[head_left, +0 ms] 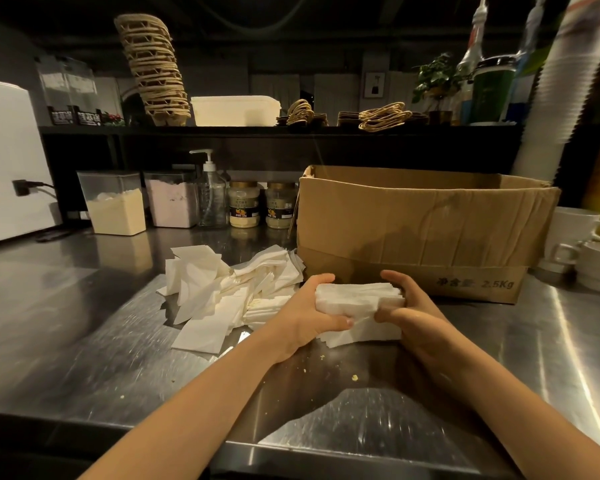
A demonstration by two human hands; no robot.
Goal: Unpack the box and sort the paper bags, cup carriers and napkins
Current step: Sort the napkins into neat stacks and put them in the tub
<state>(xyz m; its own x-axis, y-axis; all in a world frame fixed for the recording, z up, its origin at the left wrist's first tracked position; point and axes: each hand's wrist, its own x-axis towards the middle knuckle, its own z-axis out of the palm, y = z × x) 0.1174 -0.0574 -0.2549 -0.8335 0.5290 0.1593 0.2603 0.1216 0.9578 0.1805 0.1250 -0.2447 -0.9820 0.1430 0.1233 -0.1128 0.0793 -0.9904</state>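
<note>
On the near steel table (84,341), the left hand (302,315) and right hand (411,315) each close their grip on one napkin stack (355,299). Loose napkins (222,285) lie heaped just left. Beyond stands one open cardboard box (413,230). Further left: two powder bins, one pump bottle (211,192), two jars. On the far dark shelf (257,130) one cup-carrier stack (155,69) leans.

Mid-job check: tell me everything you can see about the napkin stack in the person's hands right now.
The napkin stack is a thick block of white, soft-looking paper napkins, roughly squared but with uneven edges and some lower sheets splaying out. It sits low over the steel counter, just in front of the cardboard box. The left hand clamps its left end and the right hand its right end. A loose heap of napkins lies to its left.
</note>
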